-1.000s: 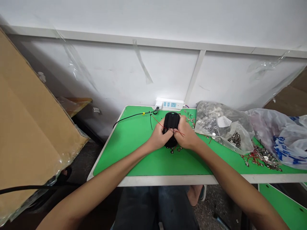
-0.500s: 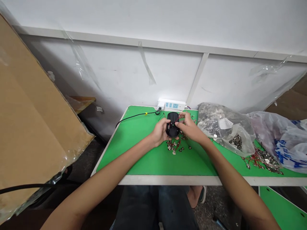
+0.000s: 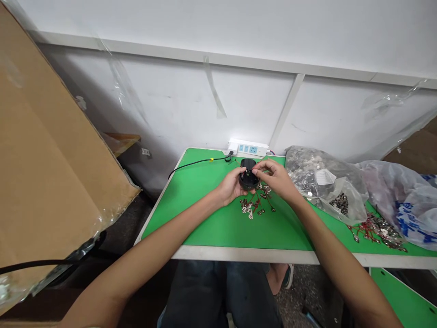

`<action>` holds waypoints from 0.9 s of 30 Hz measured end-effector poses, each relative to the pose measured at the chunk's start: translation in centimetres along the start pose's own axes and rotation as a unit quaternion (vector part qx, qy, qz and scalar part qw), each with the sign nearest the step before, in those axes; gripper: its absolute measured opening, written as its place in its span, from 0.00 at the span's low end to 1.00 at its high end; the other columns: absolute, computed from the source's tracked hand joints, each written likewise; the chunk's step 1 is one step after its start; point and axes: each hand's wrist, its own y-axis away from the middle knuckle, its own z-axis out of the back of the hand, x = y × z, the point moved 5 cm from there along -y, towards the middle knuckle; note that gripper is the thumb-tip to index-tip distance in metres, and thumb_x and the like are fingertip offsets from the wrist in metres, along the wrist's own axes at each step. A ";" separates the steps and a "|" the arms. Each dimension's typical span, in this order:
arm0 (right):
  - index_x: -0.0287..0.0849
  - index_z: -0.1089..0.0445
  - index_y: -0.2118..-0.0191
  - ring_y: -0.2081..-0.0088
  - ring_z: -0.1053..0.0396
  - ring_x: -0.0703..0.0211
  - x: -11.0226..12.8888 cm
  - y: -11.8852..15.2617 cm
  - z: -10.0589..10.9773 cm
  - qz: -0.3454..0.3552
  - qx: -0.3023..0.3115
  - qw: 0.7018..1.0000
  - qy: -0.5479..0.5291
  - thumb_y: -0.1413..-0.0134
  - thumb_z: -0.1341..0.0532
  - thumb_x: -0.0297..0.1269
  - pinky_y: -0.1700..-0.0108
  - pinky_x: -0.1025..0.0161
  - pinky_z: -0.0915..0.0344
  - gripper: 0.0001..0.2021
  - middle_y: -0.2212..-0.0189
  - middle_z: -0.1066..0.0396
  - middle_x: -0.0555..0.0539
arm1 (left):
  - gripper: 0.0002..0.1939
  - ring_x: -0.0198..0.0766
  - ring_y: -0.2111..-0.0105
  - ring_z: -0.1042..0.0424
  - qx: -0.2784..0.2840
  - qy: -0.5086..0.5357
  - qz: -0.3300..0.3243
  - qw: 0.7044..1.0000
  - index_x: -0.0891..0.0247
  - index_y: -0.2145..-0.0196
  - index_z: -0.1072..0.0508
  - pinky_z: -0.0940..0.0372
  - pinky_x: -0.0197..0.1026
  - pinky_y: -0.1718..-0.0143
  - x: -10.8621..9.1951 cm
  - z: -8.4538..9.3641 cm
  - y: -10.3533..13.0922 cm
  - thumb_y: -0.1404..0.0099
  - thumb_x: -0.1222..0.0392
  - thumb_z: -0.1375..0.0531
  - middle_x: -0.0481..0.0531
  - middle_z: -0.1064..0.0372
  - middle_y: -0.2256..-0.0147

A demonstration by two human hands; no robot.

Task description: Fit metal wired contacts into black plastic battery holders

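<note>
A black rounded housing (image 3: 249,180), its inside facing up, is tilted above the green table. My left hand (image 3: 232,186) grips it from the left, thumb on its edge and fingers beneath. Thumb and forefinger of my right hand (image 3: 272,175) pinch a thin red wire (image 3: 256,166) at the housing's right side; where the wire ends inside is too small to make out. Just below lie small metal discs with red wires (image 3: 251,207), loosely scattered on the green top.
A white power strip (image 3: 248,148) with a black cable (image 3: 194,164) sits at the table's back edge. Clear bags of metal parts (image 3: 310,171) and a wired-disc pile (image 3: 380,231) lie right. A large cardboard box (image 3: 58,168) stands left.
The black housing has tipped, so its inside looks foreshortened. My right hand has shifted slightly against it, still pinching the wire. The whole view has moved a little.
</note>
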 end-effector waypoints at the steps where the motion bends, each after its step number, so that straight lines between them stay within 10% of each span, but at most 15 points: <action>1: 0.45 0.22 0.59 0.59 0.27 0.52 0.0 0.0 -0.1 0.002 -0.002 1.000 0.001 0.40 0.32 0.49 0.61 0.56 0.27 0.13 0.60 0.26 0.44 | 0.16 0.40 0.77 0.23 -0.003 0.001 0.001 1.000 0.67 0.58 0.28 0.39 0.36 0.79 0.1 0.0 0.0 0.27 0.52 0.48 0.57 0.23 0.67; 27: 0.44 0.30 0.63 0.64 0.32 0.53 -0.7 0.1 -2.5 0.063 -0.007 0.994 0.090 0.36 0.38 0.38 0.59 0.55 0.33 0.05 0.63 0.31 0.45 | 0.06 0.37 0.80 0.31 -0.050 0.050 -0.037 0.997 0.66 0.61 0.29 0.34 0.37 0.82 1.0 0.8 -0.2 0.31 0.59 0.41 0.52 0.30 0.73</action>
